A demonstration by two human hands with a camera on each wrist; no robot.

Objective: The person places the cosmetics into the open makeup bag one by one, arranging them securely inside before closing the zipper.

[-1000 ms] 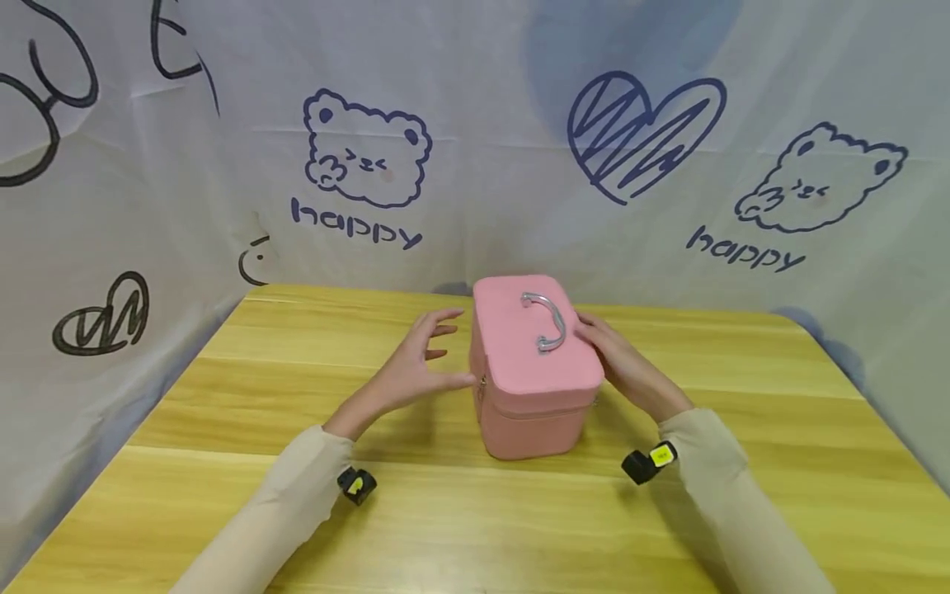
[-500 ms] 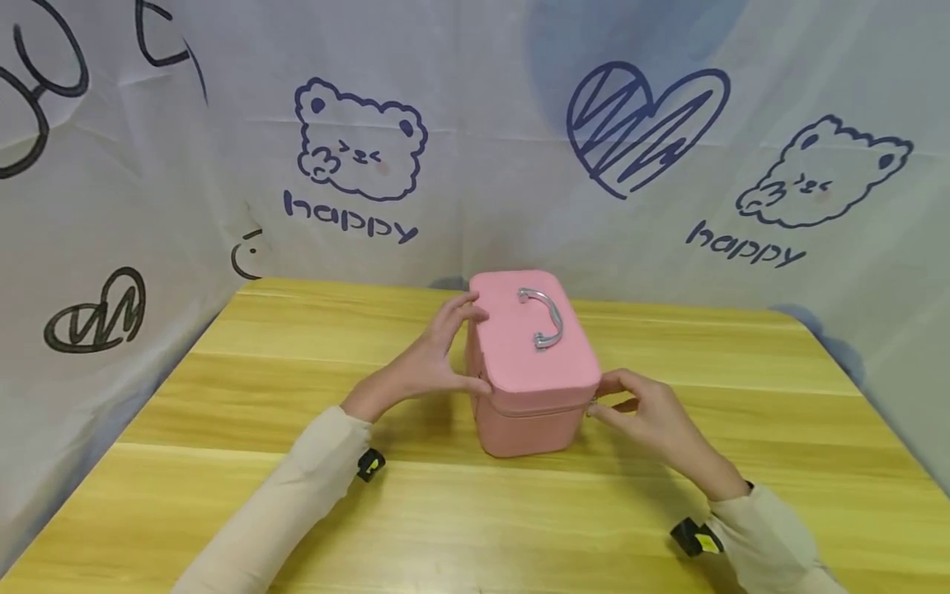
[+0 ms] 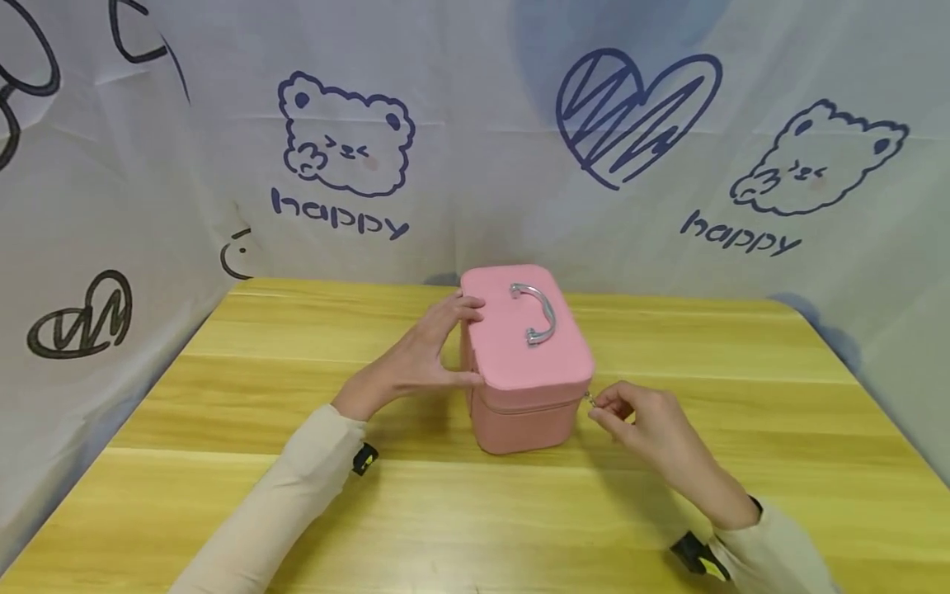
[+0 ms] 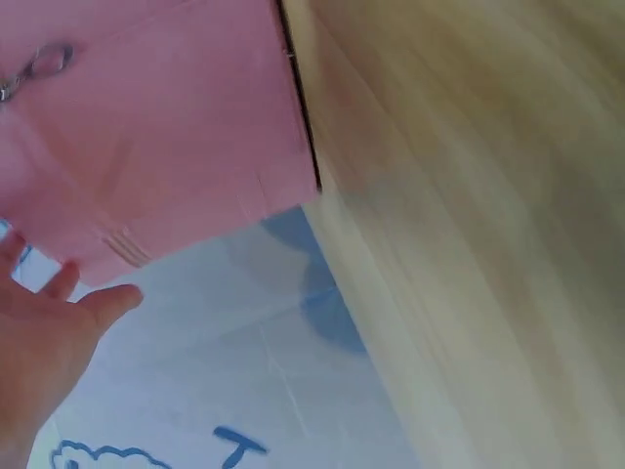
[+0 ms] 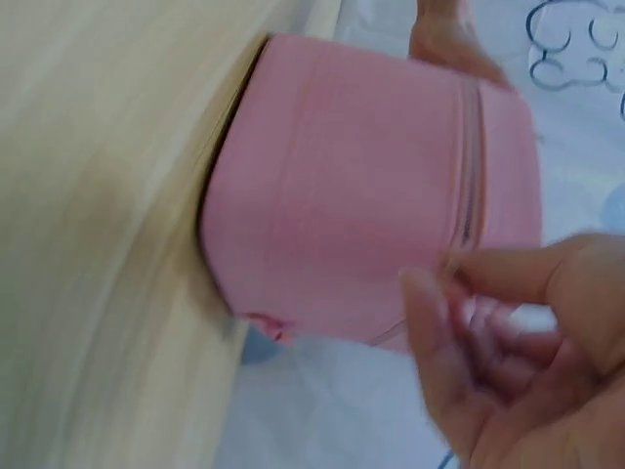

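Observation:
A pink box-shaped case [image 3: 525, 429] with a zip round its lid stands upright on the table, lid down. My left hand [image 3: 421, 356] lies along its left side, fingertips over the lid's edge and thumb at the near left corner; the fingers look fairly straight. At the near right corner my right hand [image 3: 656, 425] pinches a small metal zipper pull [image 3: 590, 400] between thumb and forefinger. The right wrist view shows the zip line [image 5: 473, 166] running towards that pinch. Another metal zipper pull [image 4: 49, 61] hangs on the side that the left wrist view shows.
A curved silver handle [image 3: 543, 315] is fixed on the lid. The case stands on a wood-grain table [image 3: 475, 528]. Close behind the table hangs a pale cloth [image 3: 505, 190] with bear and heart drawings.
My right hand has left the lid's right side and come down to the near right corner, where it pinches the zipper pull. My left hand has moved in against the case.

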